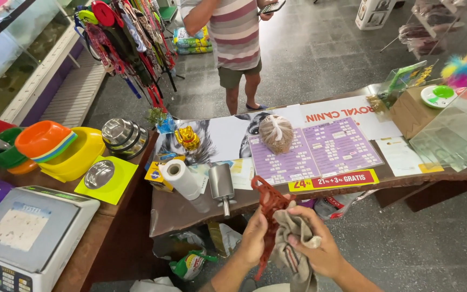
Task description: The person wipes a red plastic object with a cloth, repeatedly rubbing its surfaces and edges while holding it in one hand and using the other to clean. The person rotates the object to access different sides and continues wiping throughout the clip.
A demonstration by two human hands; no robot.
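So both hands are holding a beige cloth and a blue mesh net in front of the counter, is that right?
Not quite. In the head view the left hand and right hand hold a beige cloth and a mesh net that is red, not blue, in front of the counter.

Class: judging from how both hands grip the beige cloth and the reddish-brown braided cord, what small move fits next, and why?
Probably slide the beige cloth further down the reddish-brown braided cord: the right hand wraps cloth around it, the left hand steadies it, and the cord's upper loop remains uncovered.

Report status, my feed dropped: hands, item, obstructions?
Left hand and right hand gripping beige cloth with red mesh netting. Counter ahead, nothing blocking.
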